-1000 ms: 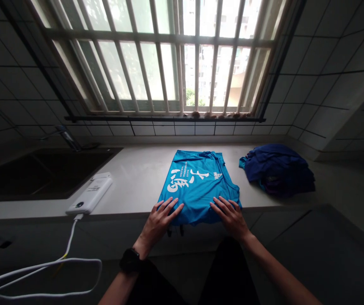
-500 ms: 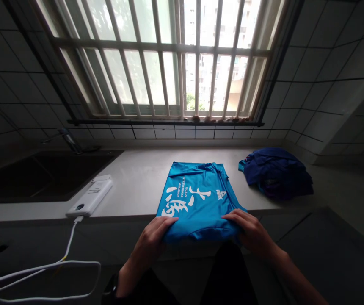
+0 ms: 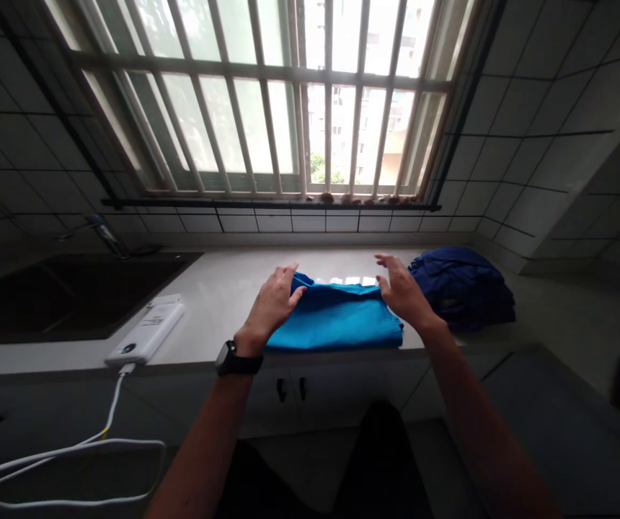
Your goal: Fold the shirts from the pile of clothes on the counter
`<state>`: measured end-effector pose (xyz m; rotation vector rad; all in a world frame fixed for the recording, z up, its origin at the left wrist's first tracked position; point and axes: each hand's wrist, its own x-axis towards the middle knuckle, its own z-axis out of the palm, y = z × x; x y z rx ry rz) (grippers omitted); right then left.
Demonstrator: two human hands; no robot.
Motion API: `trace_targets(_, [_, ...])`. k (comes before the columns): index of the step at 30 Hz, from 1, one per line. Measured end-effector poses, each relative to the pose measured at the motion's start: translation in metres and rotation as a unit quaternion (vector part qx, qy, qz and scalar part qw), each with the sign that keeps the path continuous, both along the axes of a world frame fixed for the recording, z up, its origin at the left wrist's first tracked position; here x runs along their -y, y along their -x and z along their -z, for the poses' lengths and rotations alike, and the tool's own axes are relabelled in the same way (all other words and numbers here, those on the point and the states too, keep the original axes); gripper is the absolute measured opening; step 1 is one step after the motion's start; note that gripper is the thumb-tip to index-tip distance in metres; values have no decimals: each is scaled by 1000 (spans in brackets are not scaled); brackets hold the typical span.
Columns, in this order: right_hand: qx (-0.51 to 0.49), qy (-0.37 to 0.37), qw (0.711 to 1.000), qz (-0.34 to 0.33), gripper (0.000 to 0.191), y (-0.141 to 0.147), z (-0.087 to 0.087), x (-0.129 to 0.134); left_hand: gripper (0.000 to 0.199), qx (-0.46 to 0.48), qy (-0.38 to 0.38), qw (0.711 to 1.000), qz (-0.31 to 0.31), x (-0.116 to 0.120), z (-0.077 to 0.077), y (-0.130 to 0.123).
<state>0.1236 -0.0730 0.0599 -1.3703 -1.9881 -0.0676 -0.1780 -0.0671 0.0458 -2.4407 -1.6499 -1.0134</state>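
Beside the white power bank [image 3: 145,333], our left hand [image 3: 272,306] lies open, gripping nothing, against the folded blue shirt [image 3: 337,324] on the white countertop [image 3: 223,317]; our open right hand [image 3: 404,292] hovers over its far corner, near the navy clothes pile [image 3: 461,288]

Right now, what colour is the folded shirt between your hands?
The shirt is bright blue, shown best in the head view.

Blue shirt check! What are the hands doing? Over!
Left hand on the folded blue shirt. Right hand near its far edge. Dark blue clothes beside it, not in the way.
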Motion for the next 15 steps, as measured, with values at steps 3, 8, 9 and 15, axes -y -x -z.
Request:
trace_targets(3, [67, 84, 994, -30, 46, 12, 35, 12, 51, -83, 56, 994, 54, -3, 37, -2])
trace_targets(8, [154, 235, 957, 68, 55, 28, 77, 12, 61, -167, 167, 972, 5, -3, 77, -2])
trace_targets(9, [155, 240, 955, 81, 57, 31, 81, 7, 63, -172, 170, 970, -5, -3, 81, -1])
trace_targets(15, [168, 255, 949, 76, 57, 31, 93, -32, 68, -176, 147, 972, -57, 10, 85, -8])
